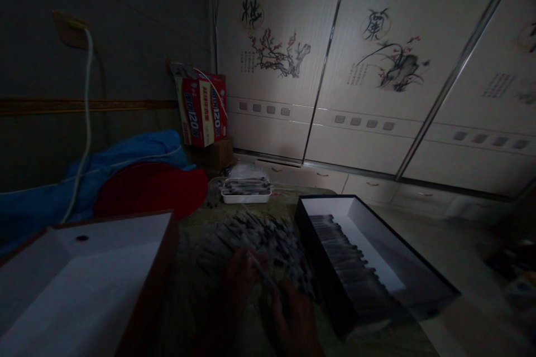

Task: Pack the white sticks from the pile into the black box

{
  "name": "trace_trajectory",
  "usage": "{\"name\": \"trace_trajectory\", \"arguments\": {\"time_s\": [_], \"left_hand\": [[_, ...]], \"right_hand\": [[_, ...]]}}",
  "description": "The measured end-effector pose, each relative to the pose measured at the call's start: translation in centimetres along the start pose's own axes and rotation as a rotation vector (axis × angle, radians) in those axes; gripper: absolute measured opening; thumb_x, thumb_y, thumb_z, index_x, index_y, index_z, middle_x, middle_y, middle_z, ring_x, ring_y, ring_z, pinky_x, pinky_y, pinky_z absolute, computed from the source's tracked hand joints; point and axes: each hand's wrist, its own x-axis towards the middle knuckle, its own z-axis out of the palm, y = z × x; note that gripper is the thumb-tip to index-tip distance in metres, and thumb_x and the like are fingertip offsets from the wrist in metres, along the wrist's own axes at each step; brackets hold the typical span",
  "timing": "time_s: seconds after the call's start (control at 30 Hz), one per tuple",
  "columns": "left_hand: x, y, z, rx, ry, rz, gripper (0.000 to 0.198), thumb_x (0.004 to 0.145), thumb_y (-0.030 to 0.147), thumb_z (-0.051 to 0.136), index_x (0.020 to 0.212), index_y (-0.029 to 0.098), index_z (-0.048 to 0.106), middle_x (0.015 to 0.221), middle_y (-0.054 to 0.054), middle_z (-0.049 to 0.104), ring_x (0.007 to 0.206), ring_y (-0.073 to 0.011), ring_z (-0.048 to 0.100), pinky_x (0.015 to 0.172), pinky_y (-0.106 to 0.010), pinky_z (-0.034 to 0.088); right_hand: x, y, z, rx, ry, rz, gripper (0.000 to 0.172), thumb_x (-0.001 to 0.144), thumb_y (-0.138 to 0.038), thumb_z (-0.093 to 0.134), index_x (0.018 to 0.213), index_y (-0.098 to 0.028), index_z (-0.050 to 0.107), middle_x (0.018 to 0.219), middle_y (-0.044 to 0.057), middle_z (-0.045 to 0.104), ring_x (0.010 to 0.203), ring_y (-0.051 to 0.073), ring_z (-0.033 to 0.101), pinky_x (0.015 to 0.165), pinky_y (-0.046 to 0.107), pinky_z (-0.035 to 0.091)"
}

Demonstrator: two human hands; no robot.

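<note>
In the dim head view, a slim, pale pen (267, 276) slants between my two hands, blurred by motion. The fingers of my left hand (242, 269) are closed around its upper end. My right hand (295, 312) grips the lower end, near a dark part that may be its cap or tip. Just beyond them a loose heap of similar pens and dark parts (255, 234) spreads over the table. To the right, a dark-sided box (385, 245) with a white inside holds a row of pens (343, 259) laid side by side.
At the left stands a brown-edged box lid or tray (104, 273) with a white inside. A white tray (246, 198) of thin sticks sits at the table's far end. Behind are a red stool or cushion (151, 189), blue cloth (134, 150), cartons (203, 109) and a white cable (87, 100).
</note>
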Motion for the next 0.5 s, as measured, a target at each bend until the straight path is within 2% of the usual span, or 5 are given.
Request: {"name": "trace_trajectory", "arguments": {"time_s": [0.13, 0.33, 0.43, 0.5], "left_hand": [[0.1, -0.1, 0.2, 0.003, 0.036, 0.003, 0.032, 0.061, 0.041, 0.071, 0.082, 0.023, 0.056, 0.073, -0.003, 0.073, 0.077, -0.0231, 0.071, 0.072, -0.034, 0.054], [-0.3, 0.4, 0.7, 0.073, 0.104, 0.04, 0.029, 0.064, 0.043, 0.069, 0.079, 0.022, 0.057, 0.068, -0.003, 0.073, 0.072, -0.0243, 0.07, 0.069, -0.035, 0.055], [-0.4, 0.6, 0.9, 0.132, 0.124, 0.076, 0.025, 0.065, 0.044, 0.067, 0.074, 0.023, 0.058, 0.065, -0.004, 0.072, 0.067, -0.0245, 0.07, 0.065, -0.035, 0.055], [-0.3, 0.6, 0.9, 0.158, 0.132, 0.086, 0.025, 0.064, 0.045, 0.066, 0.071, 0.023, 0.058, 0.062, -0.004, 0.071, 0.064, -0.0246, 0.069, 0.062, -0.034, 0.055]], "right_hand": [[-0.1, 0.1, 0.3, -0.077, -0.015, -0.001, 0.031, 0.094, -0.037, 0.036, 0.08, -0.02, 0.058, 0.055, 0.0, 0.061, 0.043, 0.011, 0.055, 0.043, 0.021, 0.03], [-0.2, -0.4, 1.2, -0.229, -0.047, -0.066, 0.035, 0.096, -0.033, 0.03, 0.075, -0.021, 0.056, 0.057, 0.001, 0.062, 0.046, 0.013, 0.058, 0.045, 0.024, 0.024], [-1.0, 0.0, 2.3, -0.077, -0.056, 0.035, 0.041, 0.097, -0.037, 0.026, 0.077, -0.022, 0.058, 0.056, 0.001, 0.06, 0.045, 0.013, 0.056, 0.045, 0.024, 0.026], [-1.5, 0.4, 3.1, 0.093, 0.0, 0.161, 0.043, 0.095, -0.046, 0.028, 0.08, -0.022, 0.061, 0.062, 0.002, 0.062, 0.053, 0.015, 0.058, 0.05, 0.024, 0.033]]}}
